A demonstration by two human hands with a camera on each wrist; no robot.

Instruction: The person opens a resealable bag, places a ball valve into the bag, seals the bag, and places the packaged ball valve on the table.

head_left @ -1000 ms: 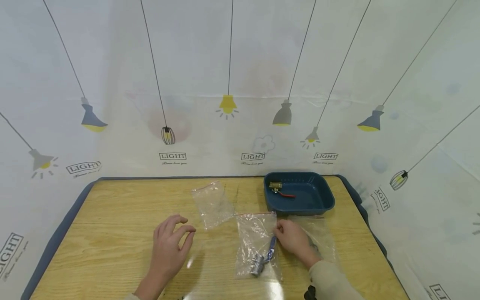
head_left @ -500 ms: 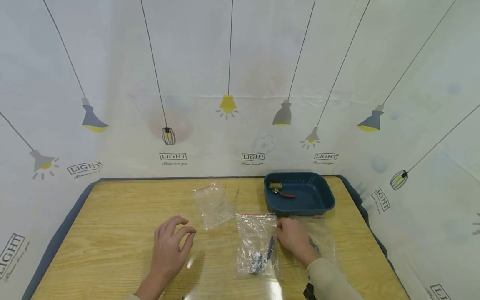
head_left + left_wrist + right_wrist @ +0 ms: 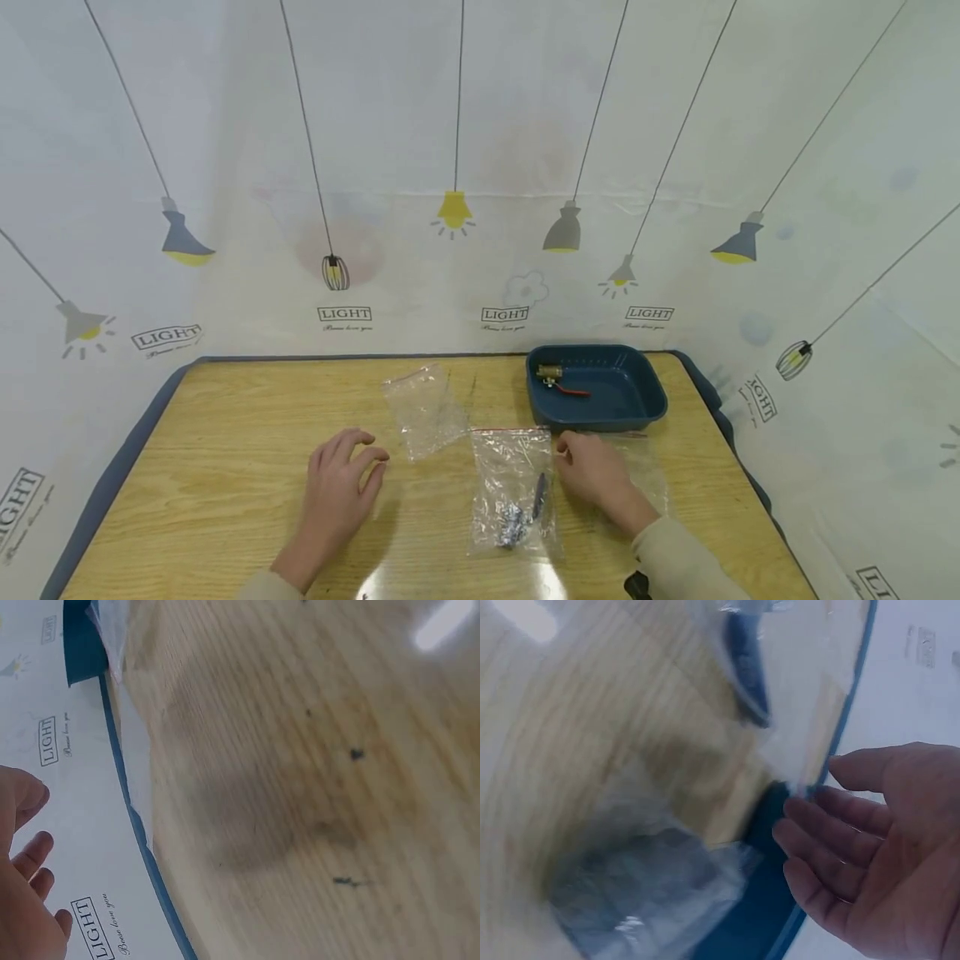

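A clear zip bag [image 3: 487, 458] lies flat on the table, holding a ball valve [image 3: 539, 497] with a blue lever. Just off the bag's upper right edge is my right hand [image 3: 592, 471], its fingers loosely bent and nothing between them in the right wrist view. Partly under that hand and wrist is a second clear bag [image 3: 647, 467]; a grey item [image 3: 649, 877] shows blurred inside it in the right wrist view. My left hand [image 3: 339, 483] hovers relaxed over the left part of the table, touching nothing, thumb and fingers apart.
A blue plastic basin [image 3: 615, 412] stands at the back right with a brass ball valve [image 3: 550, 372] with a red lever inside. Another clear bag [image 3: 427, 412], flat and without contents, lies left of the middle. A printed cloth wall [image 3: 412, 275] borders the wooden table [image 3: 225, 467].
My right hand has let go of the edge of the bag with the blue-levered valve and shifted slightly right. The bag's film has settled over the valve. My left hand stays nearly still.
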